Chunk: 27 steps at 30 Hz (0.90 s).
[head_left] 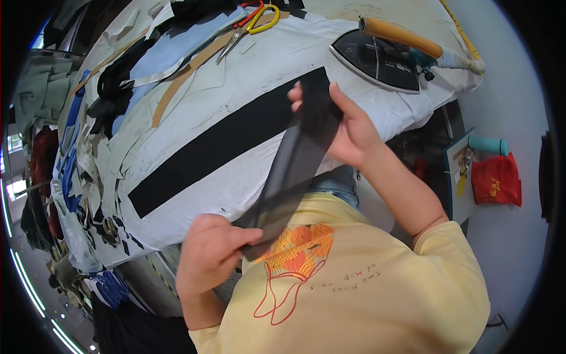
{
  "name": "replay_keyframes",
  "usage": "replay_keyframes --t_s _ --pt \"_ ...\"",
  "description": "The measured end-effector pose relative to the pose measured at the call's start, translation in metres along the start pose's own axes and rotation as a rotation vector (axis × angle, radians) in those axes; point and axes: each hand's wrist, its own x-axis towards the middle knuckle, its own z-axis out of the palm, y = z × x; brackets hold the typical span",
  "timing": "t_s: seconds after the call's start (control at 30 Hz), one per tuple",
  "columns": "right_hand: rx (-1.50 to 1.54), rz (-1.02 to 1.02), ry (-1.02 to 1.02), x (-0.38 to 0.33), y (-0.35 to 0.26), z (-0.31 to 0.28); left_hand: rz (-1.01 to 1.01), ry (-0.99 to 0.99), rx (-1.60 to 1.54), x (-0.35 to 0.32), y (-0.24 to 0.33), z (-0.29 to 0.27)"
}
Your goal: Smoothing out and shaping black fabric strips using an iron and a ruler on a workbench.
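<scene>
A thin, see-through black fabric strip (300,138) stretches slantwise between my two hands, above the table's near edge and in front of my shirt. Its lower end is pinched between the thumb and fingers of my left hand (212,251). At the upper end, my right hand (354,133) holds it: fingertips show past its left edge, the thumb stands up at its right, and the fabric covers the rest of the fingers. Flat on the white cloth beyond lies a long, opaque black fabric strip (206,150), its right part partly overlapped from view by the sheer one.
An iron (383,59) with a tan handle rests at the far right of the white-covered table (247,171). Scissors (236,38) with red and yellow handles lie at the back, near light blue fabric (177,50) and scraps. A red pouch (496,180) is off to the right.
</scene>
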Motion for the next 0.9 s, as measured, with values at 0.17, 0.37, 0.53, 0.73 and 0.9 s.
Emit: replay_keyframes --t_s 0.17,0.37,0.53,0.73,0.9 --pt "-0.183 -0.162 0.361 0.003 -0.029 0.003 -0.108 0.35 0.323 -0.006 -0.042 -0.017" --pt "-1.099 -0.484 0.56 0.015 -0.025 -0.02 -0.05 0.655 0.403 -0.001 -0.107 0.0" --pt "-1.891 -0.665 0.618 0.019 -0.019 -0.035 -0.085 0.676 0.566 0.003 -0.141 0.028" --pt "-2.0 -0.613 0.675 0.018 -0.02 -0.036 -0.173 0.648 0.567 0.004 -0.143 0.051" --pt "-1.953 -0.564 0.73 0.018 -0.024 -0.034 -0.23 0.659 0.534 0.002 -0.142 0.051"
